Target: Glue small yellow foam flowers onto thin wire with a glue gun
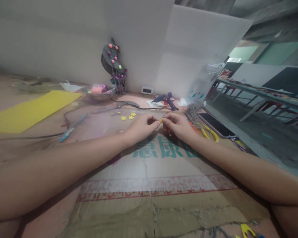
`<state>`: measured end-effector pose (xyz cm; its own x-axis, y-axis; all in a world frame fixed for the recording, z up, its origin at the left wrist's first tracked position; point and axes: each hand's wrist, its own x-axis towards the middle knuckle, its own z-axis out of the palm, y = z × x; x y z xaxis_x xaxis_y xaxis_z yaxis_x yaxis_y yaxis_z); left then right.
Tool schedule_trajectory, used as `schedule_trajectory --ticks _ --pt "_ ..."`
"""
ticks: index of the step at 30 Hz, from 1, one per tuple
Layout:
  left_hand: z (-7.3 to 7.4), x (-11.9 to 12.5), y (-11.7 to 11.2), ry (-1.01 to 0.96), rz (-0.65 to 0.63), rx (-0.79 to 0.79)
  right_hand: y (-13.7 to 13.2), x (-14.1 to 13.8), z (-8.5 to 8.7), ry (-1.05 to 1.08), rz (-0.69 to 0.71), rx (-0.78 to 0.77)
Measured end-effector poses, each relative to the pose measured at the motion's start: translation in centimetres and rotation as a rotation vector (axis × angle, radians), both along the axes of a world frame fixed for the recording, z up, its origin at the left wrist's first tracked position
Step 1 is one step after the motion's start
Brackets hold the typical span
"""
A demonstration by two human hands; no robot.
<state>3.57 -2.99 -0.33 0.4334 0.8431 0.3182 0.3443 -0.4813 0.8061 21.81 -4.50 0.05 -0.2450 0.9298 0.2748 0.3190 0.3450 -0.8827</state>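
My left hand (147, 126) and my right hand (175, 125) meet fingertip to fingertip above the printed cardboard sheet (149, 167). Between them is a small yellow piece (161, 121), pinched by the fingers of both hands; its exact shape is mostly hidden. Just left of my left hand lie several small yellow flower cutouts (123, 118). Behind my hands a dark blue glue gun (165, 99) rests near the wall, with a red light on it. Yellow-handled scissors (210, 133) lie to the right of my right hand.
A phone (216, 125) and a tangle of grey cord (195, 110) lie on the right. On the left are a yellow sheet (32, 110), a pen (74, 127) and a bowl (99, 95) of pink pieces. A grey moon-shaped ornament (111, 58) stands against the wall.
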Motion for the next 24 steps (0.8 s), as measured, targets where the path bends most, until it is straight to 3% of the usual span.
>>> schedule_trajectory --ticks 24 --pt "-0.16 -0.01 -0.07 0.029 -0.046 0.03 0.57 0.29 -0.6 0.031 0.006 0.02"
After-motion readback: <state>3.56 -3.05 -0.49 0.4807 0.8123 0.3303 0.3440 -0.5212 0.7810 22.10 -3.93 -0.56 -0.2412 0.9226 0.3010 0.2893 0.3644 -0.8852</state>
